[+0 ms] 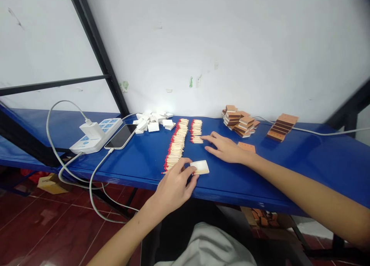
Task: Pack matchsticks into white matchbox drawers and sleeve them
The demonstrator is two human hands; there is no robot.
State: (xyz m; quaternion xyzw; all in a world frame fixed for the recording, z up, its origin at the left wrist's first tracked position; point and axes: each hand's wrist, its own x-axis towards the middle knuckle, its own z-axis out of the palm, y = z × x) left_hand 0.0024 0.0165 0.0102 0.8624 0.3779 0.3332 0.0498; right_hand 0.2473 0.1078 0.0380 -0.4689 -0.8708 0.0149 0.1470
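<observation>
A small white tray (200, 167) is pinched at its left edge between the thumb and fingers of the left hand (175, 186), near the front edge of the blue table (303, 162). From the tray, a short row of matches (196, 131) lies at 12 o'clock and a long row of matches (177, 143) at 11 o'clock, red heads to the left. The right hand (226, 149) is laid flat at 1 o'clock from the tray. Its fingers are loosely spread, and the index tip touches the near end of the short row.

The step in hand is judged to be the drawing of a few sticks from the short row towards the tray. It is best done with the sticks slid off as one parallel bundle, heads kept to one side, while the tray is held level and steady so that nothing is scattered.

A tan strip shows along the tray's near edge; whether sticks lie inside cannot be told. A heap of white trays (152, 122) is seen at 10 o'clock, its contents not discernible. Stacks of brown sleeves (239, 121) stand at 1 o'clock, with a single brown sleeve (246, 146) just beside the right wrist.
</observation>
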